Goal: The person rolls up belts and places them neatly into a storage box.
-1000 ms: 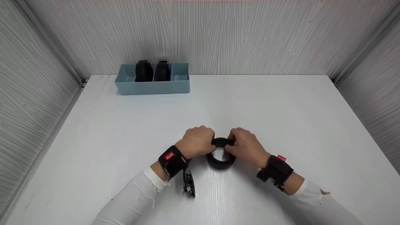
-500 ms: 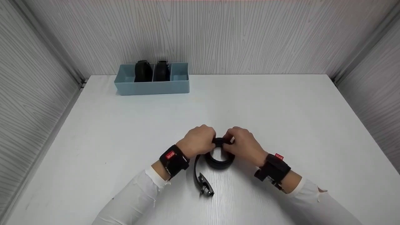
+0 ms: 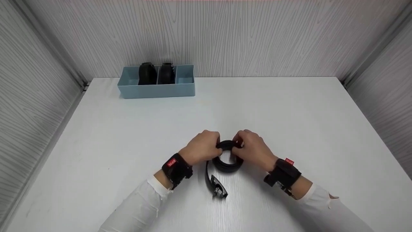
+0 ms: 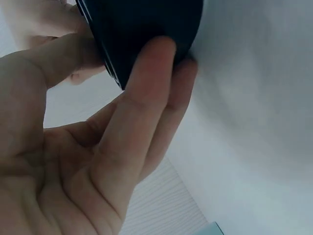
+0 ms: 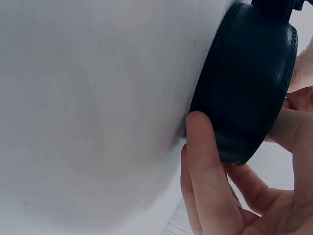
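Note:
A black belt (image 3: 226,167) is coiled into a ring on the white table, its edge stitching visible in the right wrist view. The belt's loose end runs out at the lower left, with a shiny metal buckle (image 3: 219,189) on it. My left hand (image 3: 202,147) pinches the coil's upper left, thumb inside the ring and fingers (image 4: 146,83) along the outer face. On the opposite side my right hand (image 3: 255,150) pinches the coil between thumb and fingers (image 5: 203,152). In the left wrist view the coil (image 4: 146,29) hides part of the right hand.
A blue-grey divided box (image 3: 157,91) stands at the back left against the wall. Two coiled black belts, a left one (image 3: 147,74) and a right one (image 3: 167,74), stand upright in it. Wood-grain panels enclose the table (image 3: 289,112) at the back and sides.
The buckle end has swung out from beside my left wrist to the right and lies closer to the coil. Both hands stay on the coil with small shifts.

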{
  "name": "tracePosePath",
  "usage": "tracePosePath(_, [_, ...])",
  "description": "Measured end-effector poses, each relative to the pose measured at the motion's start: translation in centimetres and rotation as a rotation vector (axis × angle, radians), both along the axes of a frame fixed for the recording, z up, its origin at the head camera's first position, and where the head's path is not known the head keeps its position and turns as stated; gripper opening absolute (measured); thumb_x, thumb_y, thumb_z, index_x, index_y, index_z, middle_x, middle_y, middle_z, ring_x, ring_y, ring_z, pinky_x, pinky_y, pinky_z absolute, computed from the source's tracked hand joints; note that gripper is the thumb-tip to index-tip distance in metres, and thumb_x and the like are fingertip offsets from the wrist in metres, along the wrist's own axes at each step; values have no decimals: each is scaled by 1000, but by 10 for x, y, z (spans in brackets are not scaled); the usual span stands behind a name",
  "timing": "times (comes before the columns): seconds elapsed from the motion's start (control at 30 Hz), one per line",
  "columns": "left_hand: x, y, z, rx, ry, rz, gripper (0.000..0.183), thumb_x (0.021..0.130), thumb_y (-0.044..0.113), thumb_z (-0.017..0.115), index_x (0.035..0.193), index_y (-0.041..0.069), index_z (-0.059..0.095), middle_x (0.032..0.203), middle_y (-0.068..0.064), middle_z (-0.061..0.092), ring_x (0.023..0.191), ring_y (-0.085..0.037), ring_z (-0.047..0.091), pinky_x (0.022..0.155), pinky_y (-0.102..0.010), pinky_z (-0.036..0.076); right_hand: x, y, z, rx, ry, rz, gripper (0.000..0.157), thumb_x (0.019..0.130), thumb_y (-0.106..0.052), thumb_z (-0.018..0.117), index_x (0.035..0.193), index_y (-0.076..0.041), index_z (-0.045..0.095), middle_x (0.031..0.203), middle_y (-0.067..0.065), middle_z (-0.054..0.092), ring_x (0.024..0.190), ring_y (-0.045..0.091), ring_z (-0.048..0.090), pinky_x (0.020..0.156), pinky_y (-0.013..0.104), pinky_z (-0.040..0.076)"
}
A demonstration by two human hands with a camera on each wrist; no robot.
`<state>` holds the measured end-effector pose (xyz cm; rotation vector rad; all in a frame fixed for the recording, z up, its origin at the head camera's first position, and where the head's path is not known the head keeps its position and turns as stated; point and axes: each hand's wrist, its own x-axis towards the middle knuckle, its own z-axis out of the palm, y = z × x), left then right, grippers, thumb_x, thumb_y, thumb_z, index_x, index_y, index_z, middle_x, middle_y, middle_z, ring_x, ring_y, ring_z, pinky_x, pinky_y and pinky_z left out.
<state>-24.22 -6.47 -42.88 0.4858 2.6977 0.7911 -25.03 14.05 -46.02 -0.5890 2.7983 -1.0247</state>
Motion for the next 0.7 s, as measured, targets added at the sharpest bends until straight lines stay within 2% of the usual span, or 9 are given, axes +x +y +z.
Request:
tracePosePath(0.2, [-4, 2, -3, 19, 44, -17, 4, 89, 6, 69, 90, 2, 68, 76, -1, 63, 66, -15, 58, 58, -28, 45, -1, -1, 2, -20, -1, 28, 17, 88, -8, 77, 104, -4, 74, 94, 7, 64, 80, 19, 63, 68, 33, 53])
tracePosePath(0.4, [-6, 3, -7, 57, 79, -30, 8, 90, 7, 70, 95, 2, 73, 81, -2, 66, 70, -14, 58, 61, -27, 46, -1, 0, 3, -19, -8, 19, 11, 87, -8, 77, 97, -5, 72, 93, 6, 62, 81, 18, 63, 68, 32, 54])
tracePosePath(0.53, [-5, 2, -9, 94, 66, -2, 13, 91, 11, 72, 100, 1, 72, 89, -4, 68, 77, -15, 61, 68, -29, 49, -2, 0, 3, 13, 8, 5, 11, 86, -9, 76, 94, -5, 69, 91, 7, 60, 82, 20, 59, 69, 34, 52])
tracePosePath(0.7, [1, 1, -12, 91, 25, 43, 27, 89, 21, 77, 103, 0, 67, 96, -7, 61, 84, -20, 58, 71, -32, 49, -1, 0, 2, 33, -6, -34, 15, 87, -11, 75, 94, -3, 65, 93, 8, 58, 81, 22, 59, 68, 33, 52])
